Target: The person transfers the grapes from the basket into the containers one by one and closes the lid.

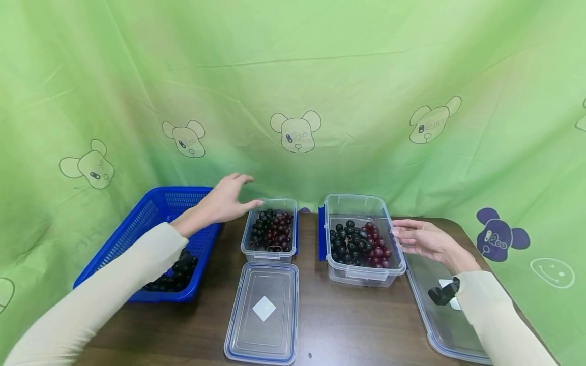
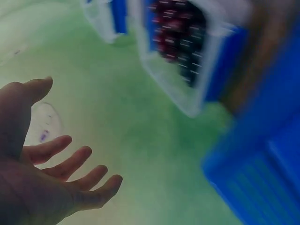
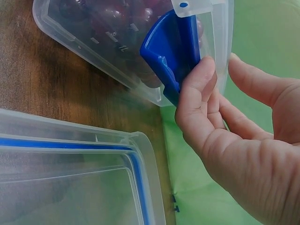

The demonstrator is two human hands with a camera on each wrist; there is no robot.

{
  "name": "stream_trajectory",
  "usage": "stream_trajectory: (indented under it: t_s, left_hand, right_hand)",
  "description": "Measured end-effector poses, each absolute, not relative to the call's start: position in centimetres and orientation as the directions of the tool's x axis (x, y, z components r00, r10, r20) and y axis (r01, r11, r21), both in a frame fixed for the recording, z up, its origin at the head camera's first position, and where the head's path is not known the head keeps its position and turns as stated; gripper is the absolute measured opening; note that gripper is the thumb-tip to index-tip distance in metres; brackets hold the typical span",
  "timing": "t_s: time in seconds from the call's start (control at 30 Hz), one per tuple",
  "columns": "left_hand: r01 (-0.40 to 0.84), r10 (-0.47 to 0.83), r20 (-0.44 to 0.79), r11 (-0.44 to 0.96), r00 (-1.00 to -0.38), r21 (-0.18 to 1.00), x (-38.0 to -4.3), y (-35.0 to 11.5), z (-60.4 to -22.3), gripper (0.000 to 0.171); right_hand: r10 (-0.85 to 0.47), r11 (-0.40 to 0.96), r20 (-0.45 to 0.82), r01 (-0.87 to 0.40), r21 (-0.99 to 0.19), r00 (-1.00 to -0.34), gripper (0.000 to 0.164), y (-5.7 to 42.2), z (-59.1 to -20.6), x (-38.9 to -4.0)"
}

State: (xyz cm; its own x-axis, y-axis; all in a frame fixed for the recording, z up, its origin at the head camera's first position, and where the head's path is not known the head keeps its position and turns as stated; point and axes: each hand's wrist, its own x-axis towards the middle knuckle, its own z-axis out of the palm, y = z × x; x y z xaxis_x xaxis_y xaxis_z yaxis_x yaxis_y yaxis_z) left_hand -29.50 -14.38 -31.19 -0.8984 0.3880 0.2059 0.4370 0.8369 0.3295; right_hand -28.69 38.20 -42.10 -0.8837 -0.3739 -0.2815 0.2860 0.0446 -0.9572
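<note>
My left hand (image 1: 224, 201) is in the air, fingers spread, between the blue basket (image 1: 153, 203) and the small clear container (image 1: 270, 256). It holds nothing; in the left wrist view the palm and fingers (image 2: 84, 180) show free of any object. Black and dark red grapes (image 1: 273, 231) lie inside that container. On the right, my right hand (image 1: 428, 241) is at the side wall of the larger clear container (image 1: 357, 274), which also has black and red grapes (image 1: 359, 243) in it. Its fingers touch a blue latch (image 3: 171, 51), with the thumb at the rim.
A clear lid (image 1: 262, 335) with a white diamond label lies in front of the small container. Partly under my right forearm is a larger lid (image 1: 439, 325). More black grapes (image 1: 178, 274) sit in the basket. Green printed cloth (image 1: 293, 66) hangs behind the brown table (image 1: 339, 330).
</note>
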Motion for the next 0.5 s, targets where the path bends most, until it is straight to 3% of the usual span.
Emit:
stream_trajectory:
  t_s: [0.5]
  left_hand:
    - [0.344,0.332,0.095,0.876,-0.939,0.339,-25.5,-25.3,-35.9,0.064]
  right_hand:
    - [-0.414,0.002,-0.264,0.289,-0.957,-0.871,0.033,38.4,-42.4,-28.9]
